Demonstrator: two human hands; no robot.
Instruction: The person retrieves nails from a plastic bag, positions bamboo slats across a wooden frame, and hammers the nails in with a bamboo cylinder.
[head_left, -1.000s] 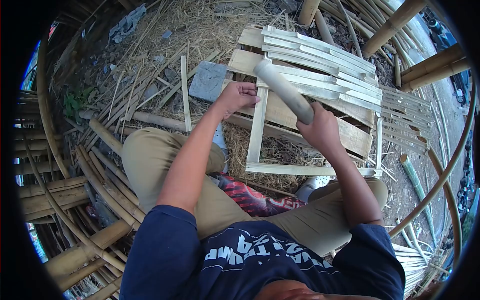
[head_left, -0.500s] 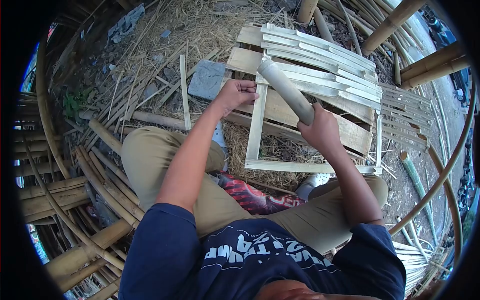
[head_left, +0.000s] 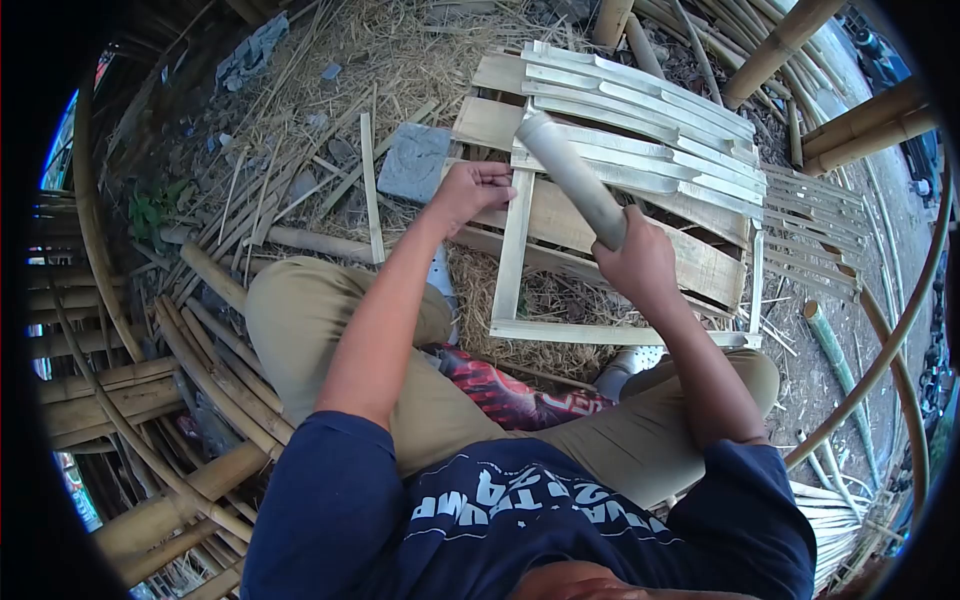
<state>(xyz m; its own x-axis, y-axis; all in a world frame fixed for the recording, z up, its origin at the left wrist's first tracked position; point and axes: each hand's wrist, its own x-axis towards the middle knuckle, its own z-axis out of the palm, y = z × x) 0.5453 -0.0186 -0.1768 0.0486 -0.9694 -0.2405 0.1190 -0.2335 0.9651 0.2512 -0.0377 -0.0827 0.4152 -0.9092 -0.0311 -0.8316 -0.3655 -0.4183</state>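
Observation:
My right hand [head_left: 640,262] is wrapped round the lower end of a short, thick bamboo club [head_left: 572,180]. The club's far end is raised over the upper left corner of a bamboo frame [head_left: 512,250]. Pale split bamboo slats [head_left: 640,105] lie across the far half of this frame. At its left side bar, my left hand [head_left: 472,195] is closed with the fingertips pinched together close to the bar. Whatever those fingers hold, if anything, is too small to make out. Wide wooden planks [head_left: 560,215] lie beneath the frame.
A grey stone block [head_left: 413,163] lies left of the frame. A second slatted panel [head_left: 815,225] is to the right. Bamboo poles [head_left: 215,275] and loose strips cover the ground at left, and a curved bamboo pole [head_left: 890,360] arches along the right. Straw litters the ground.
The bamboo club in my right hand has shifted very slightly and looks a little blurred. My left hand stays in place at the side bar.

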